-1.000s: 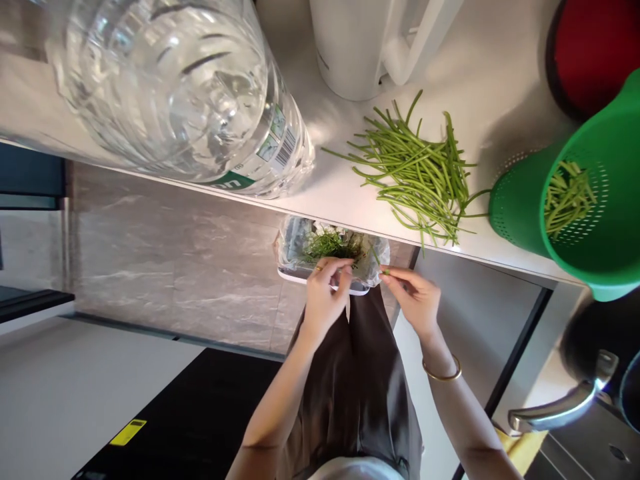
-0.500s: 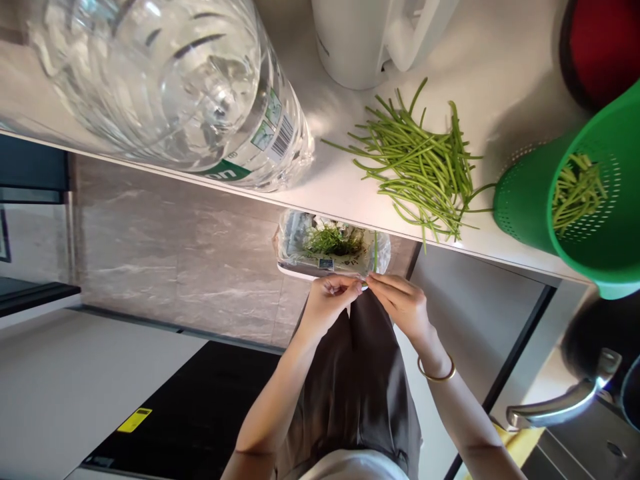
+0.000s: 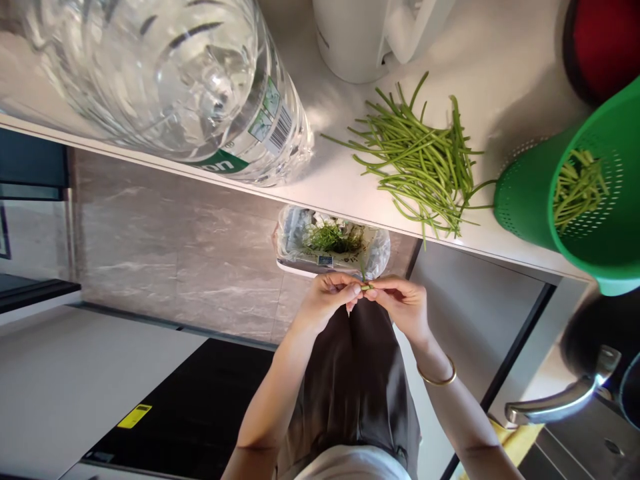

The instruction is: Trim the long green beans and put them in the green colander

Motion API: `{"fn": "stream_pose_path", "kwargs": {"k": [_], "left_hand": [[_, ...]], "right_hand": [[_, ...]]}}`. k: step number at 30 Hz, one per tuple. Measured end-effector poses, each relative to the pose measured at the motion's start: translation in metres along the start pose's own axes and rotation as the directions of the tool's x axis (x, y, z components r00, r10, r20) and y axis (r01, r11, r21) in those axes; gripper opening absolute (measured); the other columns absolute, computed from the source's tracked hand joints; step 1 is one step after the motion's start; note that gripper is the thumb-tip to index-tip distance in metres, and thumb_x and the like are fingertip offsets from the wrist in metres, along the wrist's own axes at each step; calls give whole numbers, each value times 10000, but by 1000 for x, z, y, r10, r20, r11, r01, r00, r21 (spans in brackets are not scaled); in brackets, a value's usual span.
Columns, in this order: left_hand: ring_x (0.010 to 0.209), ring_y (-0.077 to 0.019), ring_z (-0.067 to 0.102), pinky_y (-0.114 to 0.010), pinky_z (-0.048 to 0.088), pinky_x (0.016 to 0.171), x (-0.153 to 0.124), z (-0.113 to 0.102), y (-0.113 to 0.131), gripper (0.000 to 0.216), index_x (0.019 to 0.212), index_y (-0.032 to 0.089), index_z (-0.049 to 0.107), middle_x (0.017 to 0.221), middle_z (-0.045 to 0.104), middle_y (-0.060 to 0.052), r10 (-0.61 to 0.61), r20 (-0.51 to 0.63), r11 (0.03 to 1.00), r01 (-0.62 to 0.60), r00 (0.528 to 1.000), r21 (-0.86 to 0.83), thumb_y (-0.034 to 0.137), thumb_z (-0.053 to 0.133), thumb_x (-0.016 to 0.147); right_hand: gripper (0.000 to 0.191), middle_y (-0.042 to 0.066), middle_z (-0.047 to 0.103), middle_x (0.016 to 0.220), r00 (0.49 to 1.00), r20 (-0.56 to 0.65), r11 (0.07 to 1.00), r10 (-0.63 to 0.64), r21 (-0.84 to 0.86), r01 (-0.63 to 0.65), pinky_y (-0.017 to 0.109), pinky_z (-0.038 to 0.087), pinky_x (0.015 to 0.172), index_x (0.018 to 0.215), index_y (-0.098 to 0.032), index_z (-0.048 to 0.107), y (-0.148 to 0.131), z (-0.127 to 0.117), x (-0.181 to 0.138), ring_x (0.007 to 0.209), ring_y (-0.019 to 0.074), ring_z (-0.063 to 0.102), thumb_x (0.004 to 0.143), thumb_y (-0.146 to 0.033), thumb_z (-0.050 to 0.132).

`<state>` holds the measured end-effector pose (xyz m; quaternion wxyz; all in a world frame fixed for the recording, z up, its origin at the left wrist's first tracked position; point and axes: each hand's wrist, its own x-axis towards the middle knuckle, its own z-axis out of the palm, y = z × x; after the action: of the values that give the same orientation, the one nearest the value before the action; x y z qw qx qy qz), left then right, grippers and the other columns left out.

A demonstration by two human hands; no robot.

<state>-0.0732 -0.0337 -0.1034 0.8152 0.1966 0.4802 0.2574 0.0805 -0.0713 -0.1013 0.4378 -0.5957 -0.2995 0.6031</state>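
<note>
Between both hands, just in front of the lap, is a thin green stem (image 3: 363, 268). My left hand (image 3: 330, 300) is closed in a pinch on its short green end at the fingertips. My right hand (image 3: 406, 305), a gold bangle on its wrist, pinches the same stem from the other side, thumb against fingers. The fingertips nearly meet, so part of the stem is hidden. Below and beyond them stands a plastic-lined bin (image 3: 295, 263) with green scraps (image 3: 330, 238) in it. On the counter lies a loose pile of long green stems (image 3: 425, 157).
A green perforated basket (image 3: 525, 193) holding short cut stems (image 3: 580, 190) stands on the counter's right. A large clear water bottle (image 3: 280, 153) and a white jug (image 3: 350, 47) stand left and behind. A pan handle (image 3: 555, 403) juts out at lower right.
My right hand has turned and its fingertips have come closer to the left ones. The stem, earlier upright above the fingers, now shows shorter and lower. The view has shifted slightly.
</note>
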Motion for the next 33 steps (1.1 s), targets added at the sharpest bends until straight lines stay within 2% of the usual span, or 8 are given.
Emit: {"fn": "stream_pose_path", "kwargs": {"k": [7, 12, 15, 18, 20, 22, 26, 33], "left_hand": [[456, -69, 471, -214, 384, 459, -4, -15, 2, 245, 730, 120, 676, 580, 597, -14, -22, -52, 999, 24, 998, 42, 349, 730, 662], [481, -75, 493, -208, 412, 483, 1, -46, 4, 222, 709, 122, 667, 584, 604, -6, 56, -252, 980, -5, 966, 198, 325, 725, 642], [509, -95, 532, -213, 440, 524, 10, -67, 4, 224, 749, 126, 671, 617, 634, -14, 230, -414, 887, -14, 881, 462, 330, 681, 659], [610, -141, 607, -229, 461, 610, 21, -83, 1, 209, 818, 150, 689, 679, 676, -33, 445, -500, 654, 112, 743, 748, 299, 612, 695], [667, -165, 638, -239, 462, 660, 28, -86, -2, 181, 811, 163, 695, 682, 685, -39, 524, -482, 500, 205, 702, 841, 265, 585, 710], [673, -166, 644, -242, 463, 677, 35, -82, -4, 164, 803, 162, 692, 704, 690, -46, 534, -427, 427, 202, 730, 881, 241, 568, 728], [770, -152, 629, -258, 474, 767, 38, -55, -4, 231, 900, 172, 679, 907, 689, -57, 546, -258, 415, 11, 797, 910, 160, 477, 788], [1113, -196, 546, -308, 403, 975, 10, 11, 13, 317, 1150, 215, 607, 1171, 622, -66, 462, 32, 615, -346, 886, 709, 237, 508, 849]], "right_hand": [[105, -23, 696, 733, 982, -162, 940, 94, 339, -34, 241, 557, 571, 778, -249, 673, -5, -12, 3, 576, 97, 613, 704, -296, 730], [116, -44, 621, 754, 969, -205, 858, 137, 513, -13, 150, 519, 524, 826, -258, 635, -18, -38, 9, 528, 42, 535, 752, -331, 687], [74, -59, 585, 745, 974, -182, 767, 133, 642, 16, 101, 499, 507, 850, -269, 625, -28, -56, 7, 520, 22, 511, 790, -294, 660], [63, -58, 574, 737, 974, -204, 726, 96, 684, 72, 104, 495, 483, 866, -273, 621, -36, -71, 4, 528, 28, 513, 808, -270, 646], [62, -57, 575, 730, 969, -235, 740, 71, 664, 107, 120, 497, 473, 869, -275, 618, -38, -76, 2, 524, 36, 514, 812, -283, 641], [64, -55, 583, 738, 963, -259, 782, 67, 614, 111, 138, 499, 466, 863, -277, 615, -37, -76, 1, 511, 41, 509, 810, -303, 639], [122, -37, 635, 786, 949, -308, 898, 67, 432, 77, 181, 512, 460, 854, -276, 606, -34, -64, -1, 501, 59, 526, 786, -370, 645], [185, -10, 702, 808, 966, -257, 961, 8, 268, 63, 180, 551, 562, 951, -276, 629, -33, -34, -3, 655, 93, 656, 773, -300, 673]]}}
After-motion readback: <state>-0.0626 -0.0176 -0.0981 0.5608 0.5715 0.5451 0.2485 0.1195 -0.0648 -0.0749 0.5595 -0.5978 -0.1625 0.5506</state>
